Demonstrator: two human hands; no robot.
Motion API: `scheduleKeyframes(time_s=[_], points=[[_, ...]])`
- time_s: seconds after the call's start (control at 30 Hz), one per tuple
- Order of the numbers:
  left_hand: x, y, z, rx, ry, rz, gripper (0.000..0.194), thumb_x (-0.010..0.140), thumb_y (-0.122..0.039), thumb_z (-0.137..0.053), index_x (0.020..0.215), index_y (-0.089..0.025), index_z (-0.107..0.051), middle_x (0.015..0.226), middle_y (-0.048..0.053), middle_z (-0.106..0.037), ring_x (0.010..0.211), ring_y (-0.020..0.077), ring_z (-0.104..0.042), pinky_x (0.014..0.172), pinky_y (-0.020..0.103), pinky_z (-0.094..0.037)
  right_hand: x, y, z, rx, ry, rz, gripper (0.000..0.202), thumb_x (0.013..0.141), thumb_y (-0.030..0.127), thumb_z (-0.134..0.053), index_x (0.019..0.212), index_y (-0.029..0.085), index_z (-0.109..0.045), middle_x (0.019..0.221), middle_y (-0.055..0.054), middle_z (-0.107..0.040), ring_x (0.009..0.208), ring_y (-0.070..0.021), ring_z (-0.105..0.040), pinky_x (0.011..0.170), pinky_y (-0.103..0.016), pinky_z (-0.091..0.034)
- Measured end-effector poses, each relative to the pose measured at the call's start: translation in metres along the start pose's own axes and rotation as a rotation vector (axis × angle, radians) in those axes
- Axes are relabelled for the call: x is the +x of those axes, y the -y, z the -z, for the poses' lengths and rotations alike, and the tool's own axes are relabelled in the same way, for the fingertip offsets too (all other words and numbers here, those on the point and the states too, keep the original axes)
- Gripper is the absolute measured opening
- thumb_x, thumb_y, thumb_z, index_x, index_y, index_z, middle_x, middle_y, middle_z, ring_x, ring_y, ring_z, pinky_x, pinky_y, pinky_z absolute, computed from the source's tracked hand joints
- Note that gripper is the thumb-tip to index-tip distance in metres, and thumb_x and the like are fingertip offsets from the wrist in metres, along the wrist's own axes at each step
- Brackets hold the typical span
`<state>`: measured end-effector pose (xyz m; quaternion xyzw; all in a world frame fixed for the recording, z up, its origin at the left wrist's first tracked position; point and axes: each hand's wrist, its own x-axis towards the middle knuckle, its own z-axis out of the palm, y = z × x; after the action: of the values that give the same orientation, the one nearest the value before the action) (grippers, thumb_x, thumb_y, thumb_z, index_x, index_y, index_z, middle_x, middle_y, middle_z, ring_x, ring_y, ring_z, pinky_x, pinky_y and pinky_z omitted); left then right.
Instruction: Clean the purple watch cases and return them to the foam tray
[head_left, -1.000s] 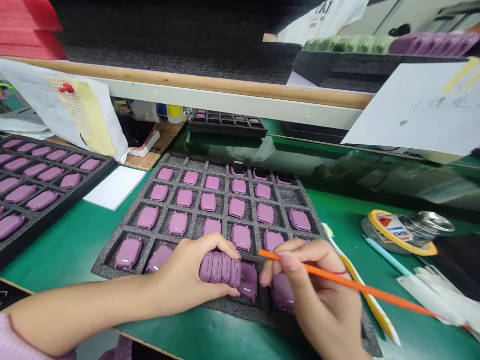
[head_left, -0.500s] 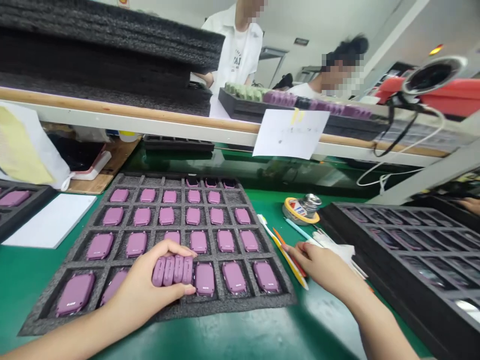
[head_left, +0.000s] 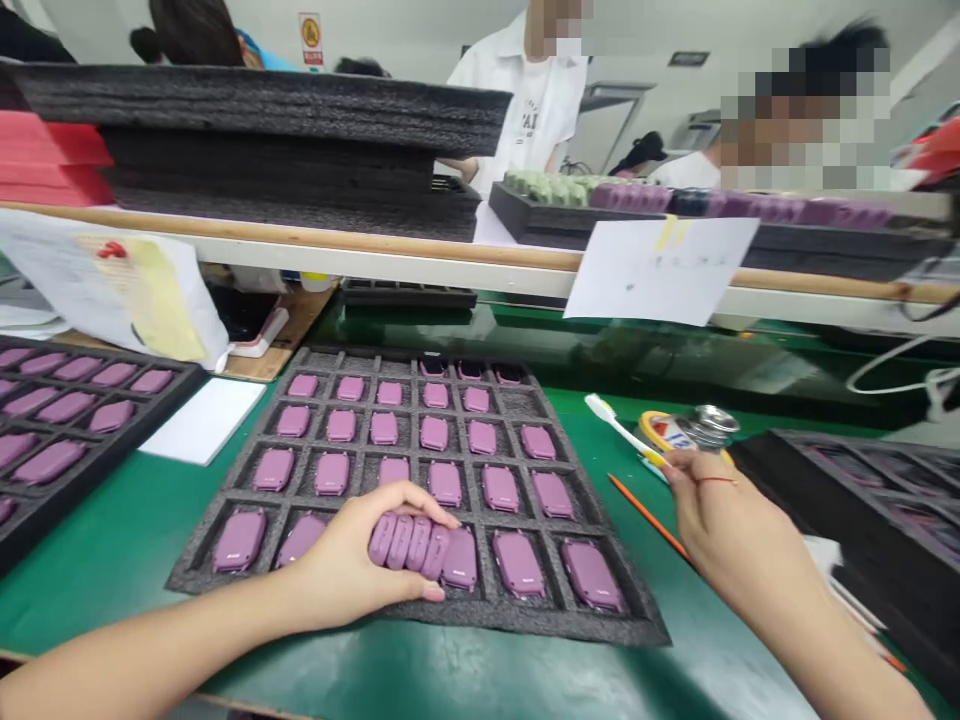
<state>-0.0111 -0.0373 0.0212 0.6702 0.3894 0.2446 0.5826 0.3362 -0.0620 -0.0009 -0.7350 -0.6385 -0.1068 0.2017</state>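
My left hand grips a row of several purple watch-like cases, standing side by side between thumb and fingers. It is above the front row of a black foam tray, whose compartments hold more purple cases. Right of the tray, my right hand is closed on a white and yellow toothbrush, its bristle end pointing up and left. An orange stick lies on the green table between the tray and my right hand.
A yellow-rimmed round container with a metal-topped jar stands behind my right hand. More foam trays flank the workspace. A shelf crosses behind, with people beyond.
My right hand has picked up the toothbrush from the table, leaving the orange stick lying there. My left hand still holds the cases. The camera view has swung left.
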Motion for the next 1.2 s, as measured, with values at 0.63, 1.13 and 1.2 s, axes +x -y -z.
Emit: scheduleKeyframes(time_s=[0.63, 1.13, 1.2], points=[[0.003, -0.001, 0.001, -0.005, 0.06, 0.007, 0.09, 0.068, -0.016, -0.086, 0.146, -0.027, -0.044, 0.116, 0.005, -0.076, 0.12, 0.0245, -0.065, 0.122, 0.048, -0.023, 0.03, 0.097, -0.009, 0.198, -0.117, 0.704, 0.043, 0.099, 0.034, -0.041, 0.062, 0.019, -0.057, 0.064, -0.001, -0.046, 0.066, -0.0172, -0.04, 0.068, -0.033, -0.027], [0.004, -0.008, 0.002, -0.016, 0.08, 0.08, 0.086, 0.068, -0.013, -0.086, 0.143, -0.028, -0.047, 0.118, 0.003, -0.076, 0.12, 0.0239, -0.065, 0.12, 0.047, -0.029, 0.023, 0.092, -0.011, 0.286, -0.103, 0.639, 0.04, 0.099, 0.036, -0.044, 0.066, 0.02, -0.059, 0.066, -0.001, -0.053, 0.067, -0.0163, -0.046, 0.073, -0.034, -0.031], [0.004, -0.008, 0.002, -0.033, 0.083, 0.091, 0.084, 0.069, -0.013, -0.085, 0.143, -0.028, -0.047, 0.117, 0.003, -0.076, 0.12, 0.0245, -0.065, 0.12, 0.047, -0.029, 0.023, 0.092, -0.01, 0.211, -0.146, 0.612, 0.041, 0.099, 0.039, -0.046, 0.066, 0.02, -0.061, 0.065, -0.002, -0.054, 0.066, -0.0171, -0.046, 0.071, -0.035, -0.029]])
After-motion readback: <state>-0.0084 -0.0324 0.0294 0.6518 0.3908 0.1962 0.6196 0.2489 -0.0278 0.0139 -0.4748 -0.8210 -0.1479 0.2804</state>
